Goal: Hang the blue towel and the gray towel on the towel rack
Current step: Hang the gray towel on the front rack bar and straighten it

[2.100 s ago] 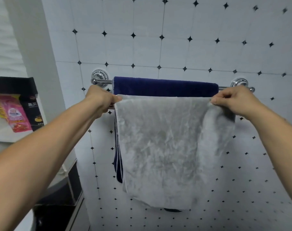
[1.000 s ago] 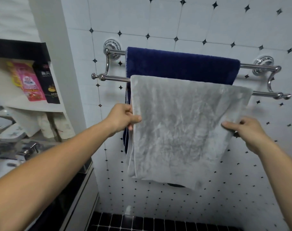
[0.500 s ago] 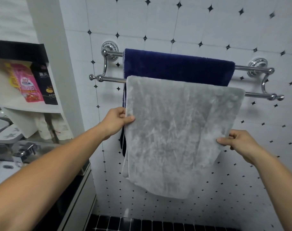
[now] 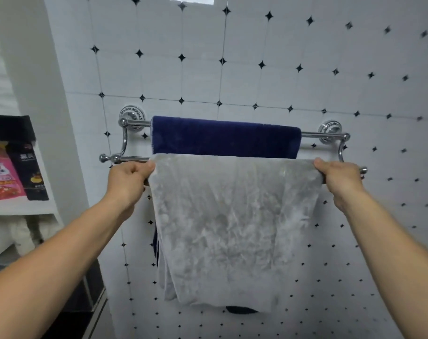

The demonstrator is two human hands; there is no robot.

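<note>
Gray towel: my gray towel (image 4: 232,221) is draped over the front bar of the towel rack (image 4: 132,158), hanging down flat and wrinkled, its top fold along the bar
Blue towel: the blue towel (image 4: 225,138) hangs over the rack's back bar, just behind and above the gray one; a dark bit of its lower hem peeks out under the gray towel's bottom edge
My left hand: my left hand (image 4: 128,179) is closed on the gray towel's upper left corner, right at the front bar, thumb on the cloth
My right hand: my right hand (image 4: 340,181) is closed on the towel's upper right corner at the same bar, near the rack's right end knob
Towel rack: chrome, two bars, fixed to the wall by two round mounts, one at each end
Wall: white tiled wall (image 4: 257,77) with small black diamonds behind the rack
Shelf: left of the rack, past a white wall corner, a shelf (image 4: 19,206) carries a pink packet (image 4: 2,177) and a black packet (image 4: 29,170) standing side by side
</note>
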